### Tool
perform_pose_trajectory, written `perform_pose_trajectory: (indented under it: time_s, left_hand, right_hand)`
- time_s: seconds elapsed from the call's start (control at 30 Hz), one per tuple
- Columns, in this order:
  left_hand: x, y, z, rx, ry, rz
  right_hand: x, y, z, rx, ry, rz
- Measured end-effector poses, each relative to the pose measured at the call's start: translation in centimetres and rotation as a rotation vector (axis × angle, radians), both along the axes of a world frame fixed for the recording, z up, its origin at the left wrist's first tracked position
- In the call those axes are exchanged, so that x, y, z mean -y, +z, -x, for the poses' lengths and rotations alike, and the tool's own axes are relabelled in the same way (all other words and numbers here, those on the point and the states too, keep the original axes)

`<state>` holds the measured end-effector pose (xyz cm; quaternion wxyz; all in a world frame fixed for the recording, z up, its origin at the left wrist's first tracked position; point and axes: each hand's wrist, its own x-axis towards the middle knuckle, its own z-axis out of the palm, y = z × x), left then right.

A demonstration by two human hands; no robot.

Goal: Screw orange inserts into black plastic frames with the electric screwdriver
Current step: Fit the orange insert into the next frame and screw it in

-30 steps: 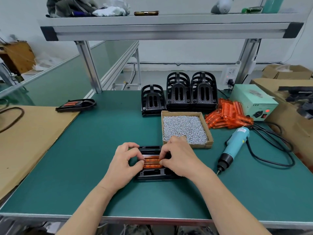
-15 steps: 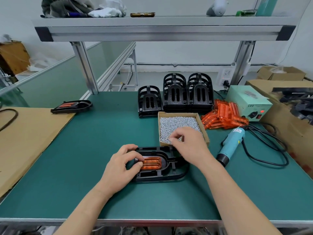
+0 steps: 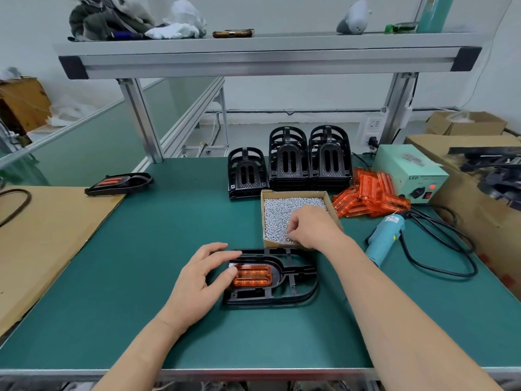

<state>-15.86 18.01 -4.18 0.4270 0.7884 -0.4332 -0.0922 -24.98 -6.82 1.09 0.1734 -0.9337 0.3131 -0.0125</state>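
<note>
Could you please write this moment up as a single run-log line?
left hand: rests on black frame, orange insert seated | right hand: fingers in screw box | screwdriver: lying on table

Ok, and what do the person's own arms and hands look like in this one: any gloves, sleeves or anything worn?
Nothing is worn. The left hand and right hand are bare, with no gloves, and no rings can be seen. Both forearms are uncovered to the bottom edge of the picture, so no sleeve shows. There is no watch, strap or band at either wrist.
</note>
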Motion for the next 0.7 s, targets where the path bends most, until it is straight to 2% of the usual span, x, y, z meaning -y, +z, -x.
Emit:
perform_pose_trajectory:
  time_s: [0.13, 0.23, 0.37, 0.5, 0.63, 0.7]
  left_hand:
    - [0.4, 0.2, 0.0, 0.009, 0.078, 0.018]
    - [1.2, 0.9, -0.1, 0.036, 0.147, 0.062]
    - [3.1, 2.9, 0.2, -0.016, 0.145, 0.150]
    - [5.2, 4.4, 1.0, -0.283, 0.104, 0.188]
    - [5.8, 5.1, 1.3, -0.864, 0.064, 0.341]
    - [5.6, 5.2, 1.1, -1.075, 0.019, 0.393]
  right_hand:
    - [0.2, -0.6, 0.5, 0.068, -0.056, -0.011]
    - [0.3, -0.8, 0.9, 0.219, -0.109, -0.008]
    - [-1.3, 0.0, 1.3, 0.506, -0.110, -0.270]
    - [-4.5, 0.8, 1.3, 0.745, -0.051, -0.690]
    - [-6.5, 1.0, 1.6, 0.824, 0.007, -0.820]
    - [-6.7, 1.0, 1.9, 0.841, -0.004, -0.879]
